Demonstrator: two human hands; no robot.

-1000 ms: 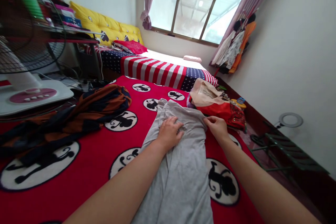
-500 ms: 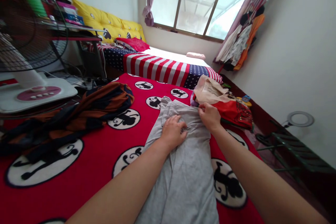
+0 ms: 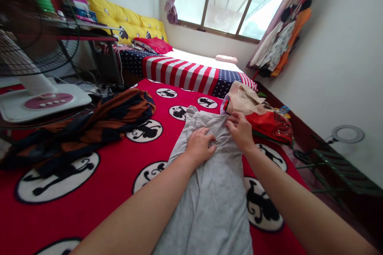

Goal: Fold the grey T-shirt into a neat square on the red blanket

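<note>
The light grey, soft cloth garment (image 3: 218, 199) lay lengthwise in front of me on the red blanket with white ovals and black figures (image 3: 113, 183), its near end running out of my view. It looked thin and limp, with long creases down its middle and bunched folds at its far left corner. My left hand (image 3: 201, 145) rested on its upper part, palm down, fingers loosely bent and thumb apart, gripping nothing that I could see. My right hand (image 3: 241, 129) was half closed at the upper right edge, fingertips near one another (whether they pinched any cloth, I could not tell).

A second earlier, that hand had been farther out to the right, pinching the edge; now it had come inward, nearer my left hand, and the garment's far right corner had drawn in with it. My left hand had stayed on much the same patch.

Back on the left, a pink-and-white box (image 3: 78, 2) and a blue box (image 3: 86, 16) sat on the metal-legged desk (image 3: 89, 38), their contents hidden from me.
</note>
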